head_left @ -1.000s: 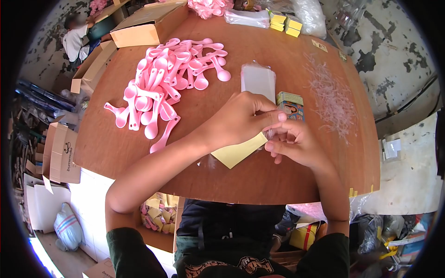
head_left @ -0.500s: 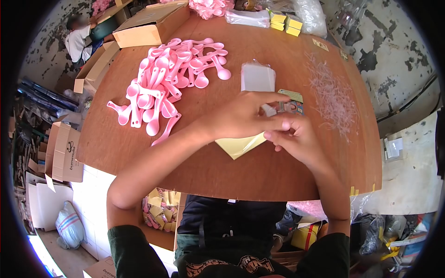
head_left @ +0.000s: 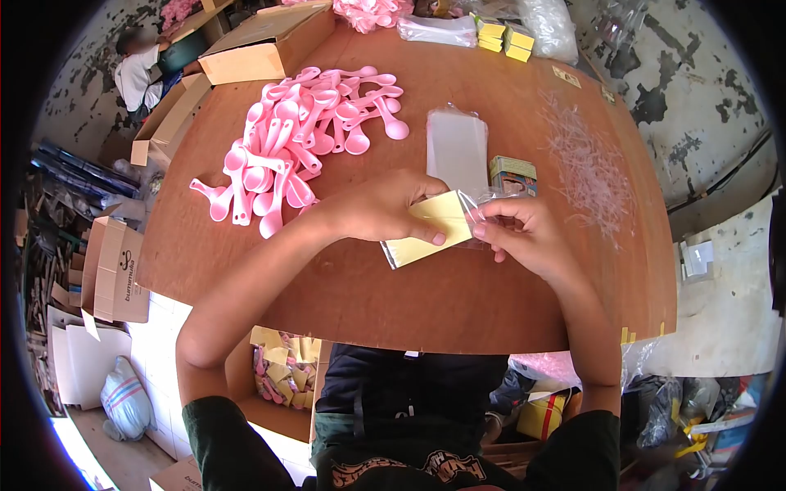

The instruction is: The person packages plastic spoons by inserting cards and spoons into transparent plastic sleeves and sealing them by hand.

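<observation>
My left hand (head_left: 391, 209) grips a pale yellow card in a clear plastic sleeve (head_left: 438, 219), the thumb lying across its face. At the card's right end, my right hand (head_left: 517, 233) pinches the loose clear plastic between thumb and fingers. Whether anything else sits inside the sleeve, I cannot tell. Just beyond the hands lies a stack of clear plastic bags (head_left: 456, 147). Beside it is a small stack of printed cards (head_left: 514, 175), partly behind the plastic. Left of my left hand, pink plastic spoons (head_left: 286, 139) are heaped, a few partly behind my forearm.
Thin clear plastic strips (head_left: 585, 168) are scattered at the right of the wooden table (head_left: 393, 303). Yellow small boxes (head_left: 517, 42) and a cardboard box (head_left: 266, 45) stand at the back. Below the table, an open carton (head_left: 282, 417) holds packed pieces. Another person (head_left: 137, 74) sits far left.
My left hand has drawn back from the printed cards and now grips the yellow card, which is raised and turned. The right hand now pinches the sleeve's end, and the bag stack shows more.
</observation>
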A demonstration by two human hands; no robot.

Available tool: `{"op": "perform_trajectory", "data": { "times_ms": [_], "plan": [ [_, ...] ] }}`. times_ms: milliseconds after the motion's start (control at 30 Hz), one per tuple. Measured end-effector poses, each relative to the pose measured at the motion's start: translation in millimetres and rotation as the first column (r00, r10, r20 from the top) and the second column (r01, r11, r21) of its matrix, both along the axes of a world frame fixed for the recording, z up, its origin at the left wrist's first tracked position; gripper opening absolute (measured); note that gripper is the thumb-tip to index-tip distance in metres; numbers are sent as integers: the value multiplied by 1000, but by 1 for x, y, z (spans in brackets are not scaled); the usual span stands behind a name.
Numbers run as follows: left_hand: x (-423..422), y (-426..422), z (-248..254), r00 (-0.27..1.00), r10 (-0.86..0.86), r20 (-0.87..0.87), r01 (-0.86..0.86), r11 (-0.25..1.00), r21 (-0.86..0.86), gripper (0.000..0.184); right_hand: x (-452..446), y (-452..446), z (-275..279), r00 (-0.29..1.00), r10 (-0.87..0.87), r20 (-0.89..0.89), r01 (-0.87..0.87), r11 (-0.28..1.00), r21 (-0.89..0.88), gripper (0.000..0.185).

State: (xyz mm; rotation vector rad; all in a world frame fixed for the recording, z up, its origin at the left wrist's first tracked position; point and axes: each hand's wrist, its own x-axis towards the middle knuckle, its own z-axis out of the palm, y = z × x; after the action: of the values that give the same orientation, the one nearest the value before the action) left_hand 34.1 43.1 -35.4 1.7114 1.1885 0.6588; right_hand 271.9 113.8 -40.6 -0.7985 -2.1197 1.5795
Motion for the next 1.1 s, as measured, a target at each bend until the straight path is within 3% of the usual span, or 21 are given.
{"op": "perform_trajectory", "data": {
  "times_ms": [200, 300, 367, 400, 433, 500, 533, 567, 600, 633, 700, 733, 767, 800, 833, 867, 900, 1100],
  "plan": [
    [3, -8, 4, 994, -25, -108, 21, 999, -39, 41, -1, -4, -1, 988, 97, 121, -99, 995, 6, 21],
    [11, -21, -7, 996, -74, 53, 73, 997, 23, 39, -3, -6, -2, 976, 201, 89, -195, 978, -70, 20],
    [20, -33, -11, 979, -2, 205, 1, 1000, 8, 34, -4, -7, 8, 944, 324, 56, -328, 938, 110, 20],
    [21, -38, -12, 974, 37, 223, -3, 989, -151, 28, -4, -2, 12, 948, 318, -5, -318, 948, 34, 20],
    [22, -42, -15, 974, 38, 222, -5, 989, -150, 28, -4, 6, 11, 966, 255, -37, -253, 966, 60, 18],
    [23, -47, -24, 953, 35, 301, 12, 988, -151, 25, -15, 25, 29, 995, 44, 84, -50, 996, 68, 17],
    [24, -48, -26, 953, 34, 302, 18, 986, -165, 25, -26, 37, 29, 995, 47, 86, -53, 996, 69, 17],
    [23, -47, -31, 952, 35, 304, 16, 987, -162, 25, -40, 49, 23, 1000, 23, 8, -25, 967, 254, 17],
    [22, -46, -38, 951, -9, 309, 49, 991, -123, 25, -55, 61, 17, 997, 15, -75, 19, 903, 428, 17],
    [21, -44, -40, 949, -52, 310, 82, 993, -82, 26, -72, 72, 13, 997, 17, -76, 18, 902, 432, 17],
    [19, -40, -40, 953, -65, 295, 116, 981, -159, 27, -110, 87, 3, 995, 89, -45, -38, 754, 656, 16],
    [17, -37, -46, 939, -142, 314, 153, 988, -12, 25, -129, 93, -3, 995, 93, -47, -40, 752, 658, 16],
    [15, -36, -49, 921, -220, 320, 185, 973, 136, 22, -148, 98, -11, 999, 37, -1, -24, 663, 748, 16],
    [13, -38, -44, 923, -217, 318, 182, 974, 139, 22, -164, 99, -13, 999, -26, 37, -16, 562, 827, 16],
    [11, -40, -36, 914, -194, 355, 201, 979, 16, 22, -179, 96, -11, 999, -23, 37, -18, 560, 828, 16],
    [10, -42, -31, 906, -166, 390, 224, 969, -108, 23, -192, 92, -10, 984, -132, 115, -29, 524, 851, 15],
    [9, -42, -31, 906, -165, 390, 223, 969, -109, 23, -202, 90, -9, 952, -244, 187, -46, 489, 871, 14],
    [8, -41, -44, 908, -228, 352, 244, 970, -1, 26, -240, 108, -20, 944, -305, 126, -7, 362, 932, 15]
  ]
}}
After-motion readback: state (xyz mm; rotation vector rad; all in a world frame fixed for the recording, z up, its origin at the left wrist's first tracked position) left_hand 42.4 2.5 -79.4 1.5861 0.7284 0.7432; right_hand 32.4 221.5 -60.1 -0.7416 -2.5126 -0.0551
